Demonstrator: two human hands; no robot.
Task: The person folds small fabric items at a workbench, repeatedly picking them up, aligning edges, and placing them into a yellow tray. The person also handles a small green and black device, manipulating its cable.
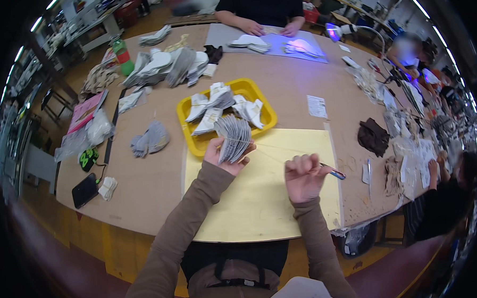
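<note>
My left hand [224,156] grips a fanned stack of grey fabric pieces [234,137] just above the yellow mat [262,201]. My right hand [302,177] is closed around a thin tool with a blue and red tip [334,172], held over the mat to the right of the stack. A thin thread seems to run from the stack toward my right hand. Just beyond the stack sits a yellow tray [257,92] holding several folded white and grey pieces [215,102].
Across the table a person in black [261,7] handles pieces under a purple lamp [333,32]. Piles of grey pieces [165,64], a green bottle [121,54], a black phone [85,190], a dark brown cloth [372,137] and a paper slip [317,106] lie around. Another person works at the right.
</note>
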